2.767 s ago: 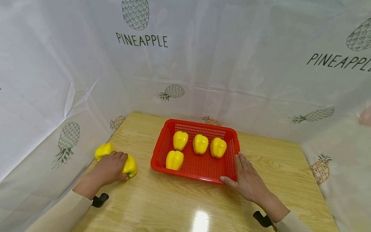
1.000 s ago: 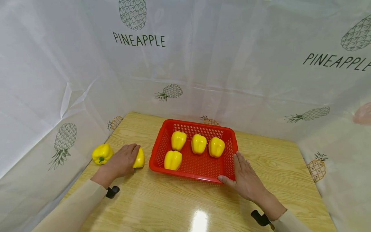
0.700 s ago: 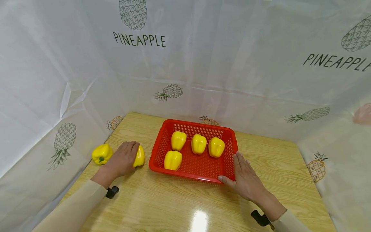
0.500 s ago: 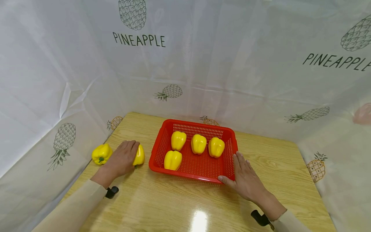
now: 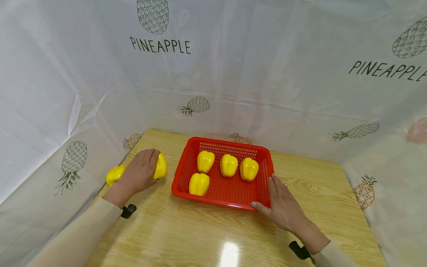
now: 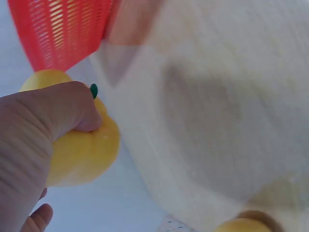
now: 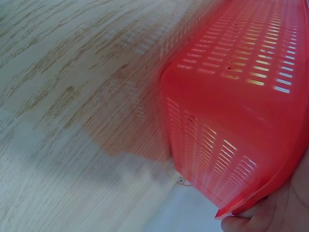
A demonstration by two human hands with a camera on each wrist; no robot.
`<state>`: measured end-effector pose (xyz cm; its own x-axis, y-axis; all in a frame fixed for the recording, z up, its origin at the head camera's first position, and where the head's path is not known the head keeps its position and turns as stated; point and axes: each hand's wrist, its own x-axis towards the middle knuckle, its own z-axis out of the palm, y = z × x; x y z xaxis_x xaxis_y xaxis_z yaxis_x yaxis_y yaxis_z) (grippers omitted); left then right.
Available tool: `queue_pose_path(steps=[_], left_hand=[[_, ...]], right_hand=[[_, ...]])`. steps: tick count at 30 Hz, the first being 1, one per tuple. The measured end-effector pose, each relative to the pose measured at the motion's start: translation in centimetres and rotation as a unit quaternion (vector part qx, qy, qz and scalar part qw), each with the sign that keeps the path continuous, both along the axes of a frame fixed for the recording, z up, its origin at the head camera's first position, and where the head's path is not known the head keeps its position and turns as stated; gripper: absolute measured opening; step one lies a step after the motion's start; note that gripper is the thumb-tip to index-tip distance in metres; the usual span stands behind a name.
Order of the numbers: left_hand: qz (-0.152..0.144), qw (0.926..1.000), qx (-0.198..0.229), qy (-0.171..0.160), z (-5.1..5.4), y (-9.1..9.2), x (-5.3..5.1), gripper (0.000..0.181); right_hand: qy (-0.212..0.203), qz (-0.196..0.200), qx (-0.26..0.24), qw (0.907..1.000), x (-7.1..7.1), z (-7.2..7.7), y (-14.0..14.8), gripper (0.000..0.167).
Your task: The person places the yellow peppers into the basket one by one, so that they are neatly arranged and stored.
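Note:
My left hand (image 5: pixel 140 171) grips a yellow bell pepper (image 5: pixel 161 166) left of the red basket, held above the table. In the left wrist view the thumb presses on this pepper (image 6: pixel 84 157) beside its green stem. A second yellow bell pepper (image 5: pixel 115 174) lies at the table's left edge, partly hidden behind the left hand. Several yellow bell peppers (image 5: pixel 199 184) lie inside the red plastic basket (image 5: pixel 220 203). My right hand (image 5: pixel 287 207) rests with straight fingers along the basket's right rim, its thumb at the front corner.
A wood-grain table (image 5: pixel 186 233) carries the basket. White sheeting (image 5: pixel 267 74) printed with pineapples stands behind it and at both sides. Light glares on the table near its front. A black strap piece sits at each wrist.
Over the last half second the left hand has lifted the bell pepper off the table. Earlier it moved from the left pepper toward the basket with this one. The right hand stays put.

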<state>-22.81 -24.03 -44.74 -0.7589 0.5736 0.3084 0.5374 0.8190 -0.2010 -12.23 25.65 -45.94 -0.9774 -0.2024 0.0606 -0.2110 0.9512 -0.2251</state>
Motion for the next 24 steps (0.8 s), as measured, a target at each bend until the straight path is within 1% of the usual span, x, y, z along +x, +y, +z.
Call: queue_pose_path(steps=[5,10,13,17,19,21,24], left_hand=[[-0.002,0.9999,0.006,0.016,1.5,0.4,-0.6,0.109],[-0.022,0.9985,0.025,0.043,3.0,0.9,-0.8,0.110],[-0.031,0.9977,0.029,0.053,4.1,1.6,-0.7,0.110],[-0.030,0.9988,0.025,0.031,5.5,3.5,-0.3,0.109],[-0.032,0.9991,0.022,0.017,6.0,4.7,0.0,0.107],[-0.041,0.9990,0.019,0.006,6.3,6.0,0.1,0.105],[-0.061,0.9981,0.013,0.004,6.4,8.0,0.2,0.103]], right_hand=[[-0.005,-0.003,-0.003,1.0000,0.0,0.0,0.0,0.116],[-0.009,-0.003,-0.004,1.0000,0.0,-0.1,0.0,0.117],[-0.008,-0.002,-0.003,1.0000,0.0,-0.1,0.0,0.116],[-0.005,0.000,-0.001,1.0000,0.0,-0.1,0.0,0.116],[-0.004,0.001,0.000,1.0000,0.1,0.0,0.0,0.116],[-0.003,0.001,0.000,1.0000,0.0,-0.1,0.0,0.116],[-0.005,0.000,-0.002,1.0000,0.0,-0.1,0.0,0.115]])
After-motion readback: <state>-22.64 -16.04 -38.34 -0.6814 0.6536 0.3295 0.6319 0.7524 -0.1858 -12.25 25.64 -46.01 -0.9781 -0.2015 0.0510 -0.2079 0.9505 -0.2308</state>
